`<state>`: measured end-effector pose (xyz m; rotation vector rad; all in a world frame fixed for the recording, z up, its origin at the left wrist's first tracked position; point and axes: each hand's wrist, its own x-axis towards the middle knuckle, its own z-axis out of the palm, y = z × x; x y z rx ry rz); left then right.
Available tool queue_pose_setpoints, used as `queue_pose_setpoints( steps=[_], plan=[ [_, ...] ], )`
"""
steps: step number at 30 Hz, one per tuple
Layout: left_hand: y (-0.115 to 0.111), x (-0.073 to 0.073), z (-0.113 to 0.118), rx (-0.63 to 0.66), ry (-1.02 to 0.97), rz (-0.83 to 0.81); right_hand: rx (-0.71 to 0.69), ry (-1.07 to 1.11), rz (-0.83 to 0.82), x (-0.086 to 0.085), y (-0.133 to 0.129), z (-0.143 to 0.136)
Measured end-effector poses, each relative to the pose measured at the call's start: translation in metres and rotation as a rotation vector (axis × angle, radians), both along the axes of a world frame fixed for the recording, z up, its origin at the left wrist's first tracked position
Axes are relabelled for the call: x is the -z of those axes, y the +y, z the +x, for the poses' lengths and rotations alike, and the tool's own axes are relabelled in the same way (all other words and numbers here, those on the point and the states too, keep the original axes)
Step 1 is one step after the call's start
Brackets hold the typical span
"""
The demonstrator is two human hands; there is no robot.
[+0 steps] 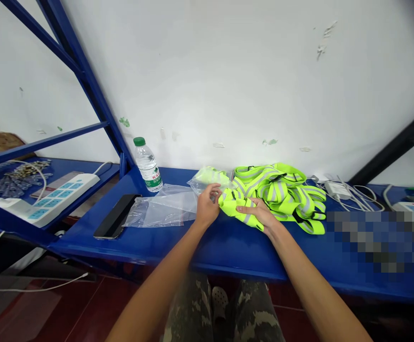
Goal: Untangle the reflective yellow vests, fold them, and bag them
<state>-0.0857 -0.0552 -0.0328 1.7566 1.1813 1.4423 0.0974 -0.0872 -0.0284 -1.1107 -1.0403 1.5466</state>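
My right hand [260, 214] grips a folded bundle of neon-yellow reflective straps [240, 209], thumb on top. My left hand [210, 204] is at the bundle's left end, its fingers bent together; what they pinch, if anything, is too small to make out. Behind my hands a clear bag [209, 176] with yellow material in it lies near the wall. A loose pile of the same neon-yellow straps [281, 190] with grey bands and black buckles spreads to the right. Flat clear plastic bags [167, 206] lie left of my left hand.
On the blue shelf [150, 244] are a black phone-like object [117, 216] and a green-capped water bottle [148, 165]. White power strips stand at left [57, 197] and right, with a white adapter [338, 190] and cables. A blue frame rises at left.
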Motion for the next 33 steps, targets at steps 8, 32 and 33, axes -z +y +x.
queue_pose_setpoints(
  steps=[8, 32, 33],
  plan=[
    [0.010, 0.000, -0.004, 0.038, -0.270, -0.214, 0.013, -0.071, -0.013, 0.007, 0.006, -0.002],
    [-0.016, -0.007, 0.009, -0.088, 0.295, 0.263, 0.291, -0.237, 0.200, 0.017, 0.015, -0.007],
    [-0.018, -0.007, 0.010, -0.131, 0.338, 0.294, 0.297, -0.233, 0.204, 0.017, 0.015, -0.007]
  ],
)
